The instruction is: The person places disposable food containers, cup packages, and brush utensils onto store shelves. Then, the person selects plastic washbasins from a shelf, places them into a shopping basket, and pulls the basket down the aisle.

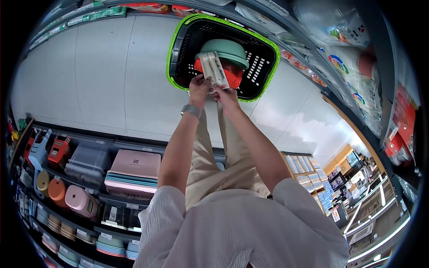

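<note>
Both hands hold a slim beige-and-white package (pixel 213 69) with long pale ridges and small print; its exact contents I cannot make out. Its lower left edge is pinched by my left hand (pixel 199 85), which wears a grey band at the wrist. My right hand (pixel 227 96) grips the bottom right end, fingers closed. Beyond the package, inside a black shopping basket (pixel 179 53) with a bright green rim, lies a pale green bowl-shaped item (pixel 223 48). Below it is a red item (pixel 235 80), partly hidden by the package.
The basket rests on the light tiled floor (pixel 100 76) before me. Shelves on the left hold pink storage boxes (pixel 134 167), clear bins (pixel 88 163) and stacked plates (pixel 111 245). On the right, a shelf bears plastic-wrapped goods (pixel 357 67).
</note>
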The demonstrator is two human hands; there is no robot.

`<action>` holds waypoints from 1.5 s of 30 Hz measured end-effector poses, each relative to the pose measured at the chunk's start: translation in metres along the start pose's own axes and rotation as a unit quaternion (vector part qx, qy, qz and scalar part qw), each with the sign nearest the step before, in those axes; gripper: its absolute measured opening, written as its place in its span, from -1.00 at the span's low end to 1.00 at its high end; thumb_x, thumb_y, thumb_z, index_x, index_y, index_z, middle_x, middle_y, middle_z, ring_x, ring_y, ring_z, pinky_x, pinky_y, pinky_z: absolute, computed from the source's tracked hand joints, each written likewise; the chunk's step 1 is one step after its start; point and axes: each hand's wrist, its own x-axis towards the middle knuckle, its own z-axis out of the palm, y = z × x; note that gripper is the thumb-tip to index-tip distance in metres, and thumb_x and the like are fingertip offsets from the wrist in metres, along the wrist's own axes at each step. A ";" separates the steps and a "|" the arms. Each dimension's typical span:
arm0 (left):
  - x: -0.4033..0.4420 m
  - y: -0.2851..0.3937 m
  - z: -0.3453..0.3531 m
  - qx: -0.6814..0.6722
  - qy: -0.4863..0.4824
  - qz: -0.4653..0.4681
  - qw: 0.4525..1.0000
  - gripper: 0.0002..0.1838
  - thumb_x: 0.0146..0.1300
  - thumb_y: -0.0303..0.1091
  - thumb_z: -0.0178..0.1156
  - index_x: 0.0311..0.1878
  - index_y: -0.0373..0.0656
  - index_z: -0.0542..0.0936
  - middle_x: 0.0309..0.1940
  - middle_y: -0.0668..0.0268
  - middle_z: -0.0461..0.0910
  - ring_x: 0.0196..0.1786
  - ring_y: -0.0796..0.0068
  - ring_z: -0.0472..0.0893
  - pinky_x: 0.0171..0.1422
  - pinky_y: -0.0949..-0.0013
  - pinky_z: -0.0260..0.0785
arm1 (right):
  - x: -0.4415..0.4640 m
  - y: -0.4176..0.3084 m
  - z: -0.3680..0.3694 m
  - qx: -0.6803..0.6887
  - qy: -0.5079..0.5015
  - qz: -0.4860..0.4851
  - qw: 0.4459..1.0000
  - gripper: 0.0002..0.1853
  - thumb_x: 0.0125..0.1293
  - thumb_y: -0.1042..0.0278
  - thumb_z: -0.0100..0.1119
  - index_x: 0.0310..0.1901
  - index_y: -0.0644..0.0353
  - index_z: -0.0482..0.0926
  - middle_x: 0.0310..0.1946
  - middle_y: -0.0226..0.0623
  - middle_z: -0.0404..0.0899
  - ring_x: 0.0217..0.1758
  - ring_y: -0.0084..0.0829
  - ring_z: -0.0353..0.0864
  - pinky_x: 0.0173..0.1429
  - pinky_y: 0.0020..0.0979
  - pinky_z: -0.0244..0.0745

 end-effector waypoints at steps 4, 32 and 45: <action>0.002 0.013 -0.008 -0.063 -0.075 -0.007 0.995 -0.53 0.31 -0.36 0.32 0.19 -0.43 0.47 -0.14 0.24 0.66 -0.19 0.49 0.65 -0.14 0.42 0.52 | 0.002 -0.008 0.015 -0.012 -0.010 -0.004 1.000 -0.78 0.41 0.22 0.30 -0.05 0.14 0.61 -0.27 -0.40 0.70 -0.30 -0.56 0.69 -0.30 -0.52 0.45; 0.130 -0.071 0.002 0.293 0.150 0.008 0.944 -0.65 0.26 -0.21 0.17 -0.13 -0.36 0.66 -0.07 -0.09 0.69 0.04 -0.12 0.66 0.10 0.10 0.49 | 0.163 0.070 -0.044 -0.390 0.169 -0.200 0.883 -0.67 0.36 0.15 0.05 -0.33 0.27 0.63 -0.39 0.10 0.67 -0.22 0.09 0.70 -0.03 -0.05 0.56; 0.220 -0.091 0.005 0.478 -0.102 0.062 0.870 -0.06 0.18 0.15 0.30 0.43 -0.25 0.15 0.41 -0.22 0.26 0.36 -0.25 0.41 0.43 0.02 0.35 | 0.229 0.078 -0.142 -0.421 0.311 0.038 0.851 -0.14 0.19 -0.29 0.21 0.26 0.37 0.46 0.19 0.30 0.51 0.31 0.10 0.50 0.37 -0.13 0.38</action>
